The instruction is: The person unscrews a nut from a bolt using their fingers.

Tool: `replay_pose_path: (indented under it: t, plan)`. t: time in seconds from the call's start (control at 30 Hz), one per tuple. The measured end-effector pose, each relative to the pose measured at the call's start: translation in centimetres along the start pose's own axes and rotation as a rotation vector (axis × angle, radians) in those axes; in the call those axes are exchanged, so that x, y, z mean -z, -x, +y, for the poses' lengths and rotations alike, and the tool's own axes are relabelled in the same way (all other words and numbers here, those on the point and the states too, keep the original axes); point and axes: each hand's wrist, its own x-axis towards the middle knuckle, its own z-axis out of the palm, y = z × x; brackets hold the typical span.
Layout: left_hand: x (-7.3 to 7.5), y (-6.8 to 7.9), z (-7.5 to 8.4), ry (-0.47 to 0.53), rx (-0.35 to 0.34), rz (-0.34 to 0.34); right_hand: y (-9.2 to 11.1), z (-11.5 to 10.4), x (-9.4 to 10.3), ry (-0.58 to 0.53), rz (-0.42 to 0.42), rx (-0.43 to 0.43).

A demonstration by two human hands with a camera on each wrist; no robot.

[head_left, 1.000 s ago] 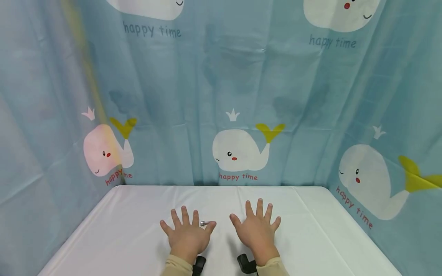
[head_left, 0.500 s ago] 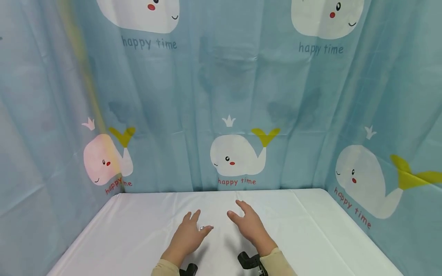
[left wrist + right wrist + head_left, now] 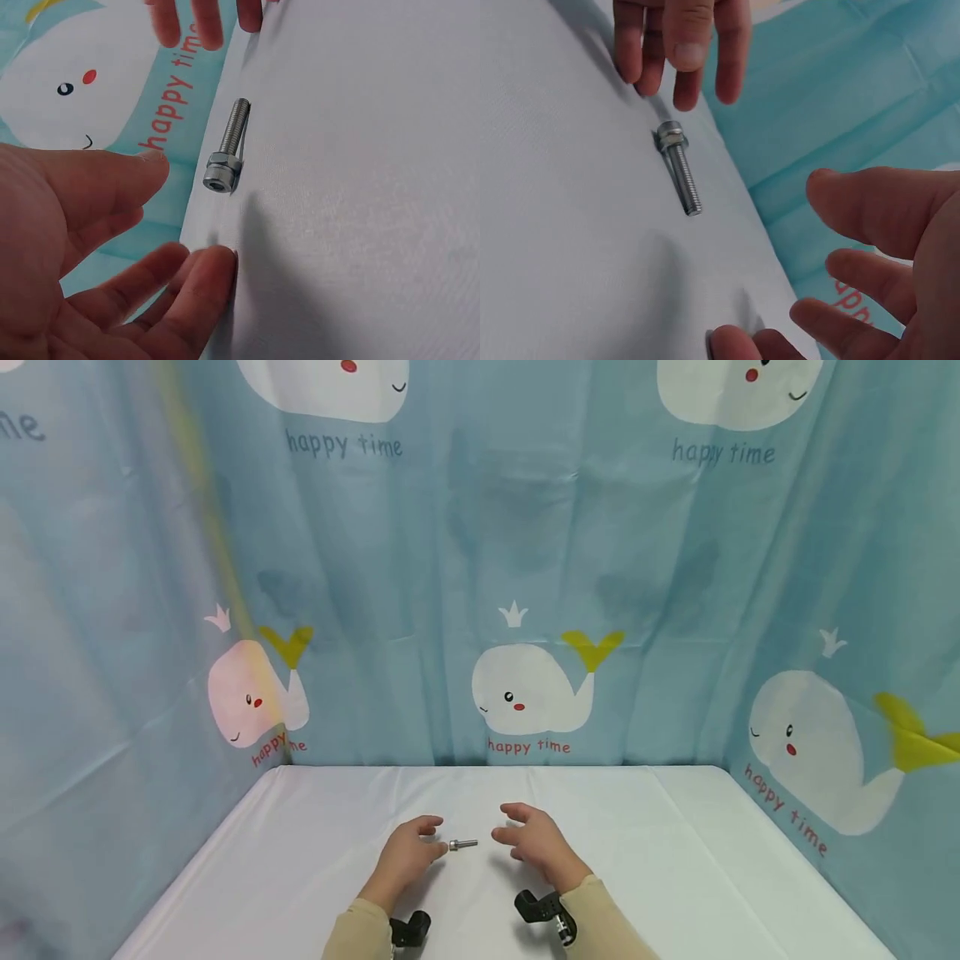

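A silver socket-head bolt lies on the white cloth between the two hands. In the left wrist view the bolt shows its hex socket, with a nut threaded up against the head. My left hand is beside the head end, fingers loosely bent and apart from the thumb, holding nothing. On the other side my right hand hovers past the threaded tip, relaxed, with a gap between thumb and fingers. The right wrist view shows the bolt with both hands around it.
A white cloth covers the table. Behind and at both sides hangs a blue curtain printed with whales. A black camera mount sits at the left wrist and another black mount at the right.
Both hands were spread flat with palms down; they have turned inward and their fingers have bent. The left hand has drawn back from over the bolt, which now shows whole.
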Motion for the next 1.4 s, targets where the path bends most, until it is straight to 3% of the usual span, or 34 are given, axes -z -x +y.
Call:
replay_pose_path:
  t: [0.17, 0.27, 0.6, 0.77, 0.97, 1.4]
  plan:
    - [-0.3, -0.4, 0.0, 0.081, 0.019, -0.078, -0.9, 0.3, -0.3, -0.009, -0.022, 0.01]
    - [-0.5, -0.7, 0.1, 0.079, 0.023, -0.093, -1.5, 0.3, -0.7, 0.008, -0.022, 0.026]
    - [-0.4, -1.4, 0.3, -0.006, 0.037, -0.081, -2.8, 0.3, -1.7, 0.076, -0.058, 0.05]
    - [-0.5, -1.5, 0.6, 0.006, 0.007, -0.099, -3.1, 0.3, -2.0, 0.13, -0.059, 0.051]
    - [-1.1, -1.7, 1.0, 0.013, 0.009, -0.109, -3.1, 0.2, -2.4, 0.249, -0.057, 0.119]
    - [-2.4, -2.3, 1.7, -0.144, -0.01, -0.053, -2.8, -0.2, -2.4, 0.407, -0.02, 0.144]
